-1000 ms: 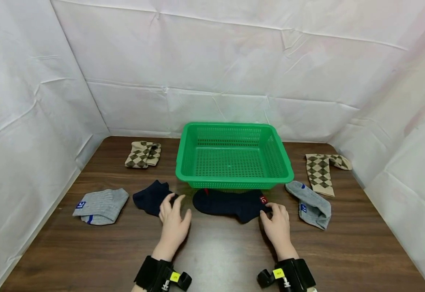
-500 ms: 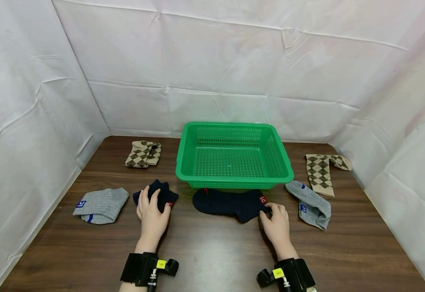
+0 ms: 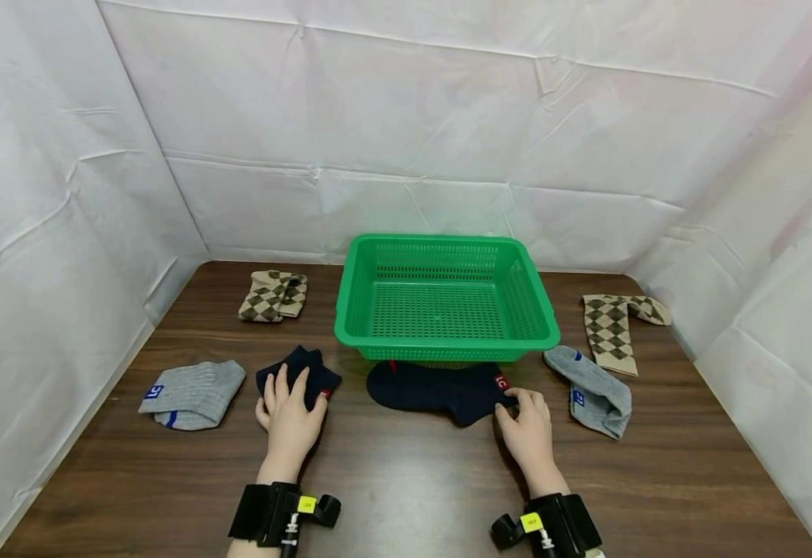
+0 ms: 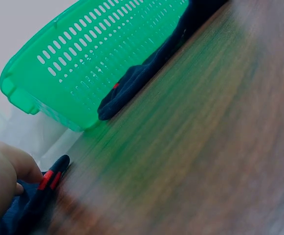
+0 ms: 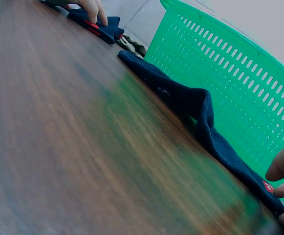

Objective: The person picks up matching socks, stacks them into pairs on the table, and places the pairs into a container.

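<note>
A folded navy sock [image 3: 299,364] with a red label lies left of centre on the table. My left hand [image 3: 290,422] rests on it with fingers spread over the top, the thumb beside the red label. In the left wrist view, the left thumb [image 4: 27,166] touches the sock's red-marked edge. A second navy sock [image 3: 423,389] lies stretched flat in front of the green basket [image 3: 448,345]. At its right end, near a red tag, my right hand [image 3: 530,434] pinches the cuff between thumb and fingers.
A folded grey sock [image 3: 197,394] lies at the left, and another grey sock [image 3: 601,399] lies bent right of the right hand. Checked socks lie at the back left [image 3: 273,296] and back right [image 3: 611,333]. White sheeting [image 3: 406,116] walls the table's back and sides.
My left hand has moved left from the folded navy sock's right end onto its top. The right hand and the flat navy sock have stayed in place.
</note>
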Available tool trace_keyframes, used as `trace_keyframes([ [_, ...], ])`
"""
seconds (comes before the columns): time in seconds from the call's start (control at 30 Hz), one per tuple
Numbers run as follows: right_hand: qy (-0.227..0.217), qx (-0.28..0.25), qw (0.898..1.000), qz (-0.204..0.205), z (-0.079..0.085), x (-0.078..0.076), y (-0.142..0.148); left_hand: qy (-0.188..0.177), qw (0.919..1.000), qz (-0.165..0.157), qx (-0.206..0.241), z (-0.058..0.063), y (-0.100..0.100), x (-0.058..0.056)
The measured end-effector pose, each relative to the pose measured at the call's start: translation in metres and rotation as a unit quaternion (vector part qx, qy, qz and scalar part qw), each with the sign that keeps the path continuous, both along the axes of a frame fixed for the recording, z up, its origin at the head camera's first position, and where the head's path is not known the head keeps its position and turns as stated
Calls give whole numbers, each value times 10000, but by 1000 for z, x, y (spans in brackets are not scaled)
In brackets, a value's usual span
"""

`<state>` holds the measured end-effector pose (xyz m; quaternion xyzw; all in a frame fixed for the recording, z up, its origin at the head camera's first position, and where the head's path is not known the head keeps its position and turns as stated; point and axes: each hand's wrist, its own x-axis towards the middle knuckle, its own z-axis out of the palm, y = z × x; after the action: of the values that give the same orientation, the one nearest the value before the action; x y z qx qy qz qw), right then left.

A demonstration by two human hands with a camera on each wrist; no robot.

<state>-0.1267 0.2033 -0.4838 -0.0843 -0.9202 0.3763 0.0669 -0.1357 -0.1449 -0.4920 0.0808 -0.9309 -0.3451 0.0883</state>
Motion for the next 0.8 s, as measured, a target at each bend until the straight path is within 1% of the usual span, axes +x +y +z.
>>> trace_keyframes([
  [0.07, -13, 10, 10000, 1, 0, 0, 0, -19, 10000, -4, -37, -1, 1, 0],
  [0.27, -29, 32, 10000, 0, 0, 0, 0, 82, 9999, 30, -136, -2, 3, 0],
  [0.4, -20, 34, 10000, 11, 0, 0, 0, 29, 9992, 20, -395, 2, 4, 3],
  [0.5, -14, 32, 10000, 26, -1, 0, 0, 70, 9983, 60, -576, 7, 6, 5],
  [0.7, 12, 67, 10000, 25, -2, 0, 0, 406, 9948, 343, -871, 11, 12, 11],
  [0.8, 29, 95, 9999, 17, -2, -1, 0, 583, 9924, 418, -997, 12, 12, 12],
])
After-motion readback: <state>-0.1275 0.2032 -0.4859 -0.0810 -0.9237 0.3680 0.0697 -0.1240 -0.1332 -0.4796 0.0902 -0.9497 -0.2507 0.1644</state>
